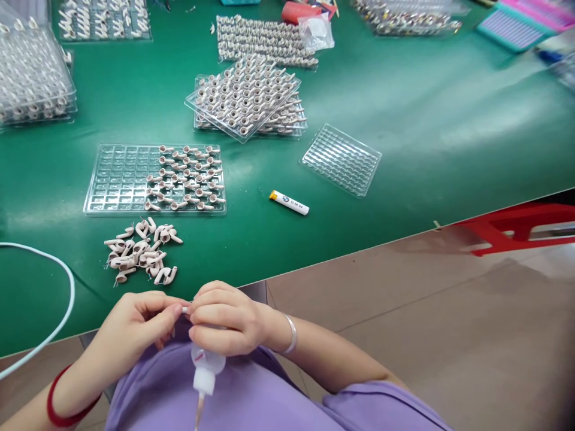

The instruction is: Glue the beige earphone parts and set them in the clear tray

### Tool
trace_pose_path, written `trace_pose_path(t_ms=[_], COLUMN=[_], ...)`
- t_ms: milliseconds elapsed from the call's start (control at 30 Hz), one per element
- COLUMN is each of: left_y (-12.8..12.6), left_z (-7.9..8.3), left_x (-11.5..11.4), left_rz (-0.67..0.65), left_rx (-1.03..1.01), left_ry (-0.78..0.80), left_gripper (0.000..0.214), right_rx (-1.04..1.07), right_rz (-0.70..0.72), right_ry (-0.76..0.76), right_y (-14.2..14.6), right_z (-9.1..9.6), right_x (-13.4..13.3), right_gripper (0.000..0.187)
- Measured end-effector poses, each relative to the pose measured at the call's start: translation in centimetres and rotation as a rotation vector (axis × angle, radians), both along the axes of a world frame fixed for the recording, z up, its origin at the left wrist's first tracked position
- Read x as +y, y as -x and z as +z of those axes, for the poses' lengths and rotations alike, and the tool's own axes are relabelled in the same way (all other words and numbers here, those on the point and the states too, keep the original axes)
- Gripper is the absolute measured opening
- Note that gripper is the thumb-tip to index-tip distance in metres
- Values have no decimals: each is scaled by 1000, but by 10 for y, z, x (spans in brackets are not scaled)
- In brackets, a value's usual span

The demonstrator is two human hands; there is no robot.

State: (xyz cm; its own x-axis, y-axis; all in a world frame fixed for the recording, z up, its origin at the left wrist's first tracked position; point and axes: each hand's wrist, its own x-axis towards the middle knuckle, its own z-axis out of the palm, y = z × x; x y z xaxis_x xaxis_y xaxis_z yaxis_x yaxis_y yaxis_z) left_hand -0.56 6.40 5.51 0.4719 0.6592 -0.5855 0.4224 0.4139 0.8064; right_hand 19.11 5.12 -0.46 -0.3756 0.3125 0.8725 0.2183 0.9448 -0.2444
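A: Start with the biggest thing.

B: The green table [404, 137], filling the view from nine to three o'clock; its near edge runs diagonally from lower left up to the right, with bare floor beyond at four o'clock. A broad stretch of bare green lies right of centre.

A: And on it?

B: One partly filled clear tray [155, 178] at ten o'clock, its left half showing bare pockets. One stack of full trays [246, 96] at twelve. One small clear tray [341, 159] at one o'clock, lying apart from the rest. More filled trays line the far edge; I cannot count them. A loose pile of beige parts [141, 251] sits just below the partly filled tray, roughly two dozen, too tangled to count exactly. One white tube [289, 202] lies alone at centre. One white cable [54, 281] curves at eight o'clock.

A: The hands?

B: Both at six o'clock, off the table edge, over a purple lap. The left hand [135, 329] pinches a small white piece [184, 309] at its fingertips, mostly hidden. The right hand [224, 320] is clenched round a small squeeze bottle [207, 365], nozzle pointing down, and its fingertips meet the same piece.

A: Shape of that piece?

B: Cannot tell; only a tip shows.
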Motion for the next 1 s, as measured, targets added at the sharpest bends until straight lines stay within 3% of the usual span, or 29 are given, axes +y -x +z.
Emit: trace_pose_path(t_ms=[300,633,1000], left_y=[1,1,2], left_z=[-4,-12,-19], left_x=[4,-1,-3], left_rz=[-20,169,175], left_rx=[-32,-187,-259], left_ry=[106,218,244], left_gripper=[36,28,27], right_rx=[-60,-48,-27], right_rz=[34,43,28], right_ry=[18,41,46], right_y=[-3,-5,-2], right_z=[3,1,-7], right_x=[5,6,2], right_gripper=[19,12,11])
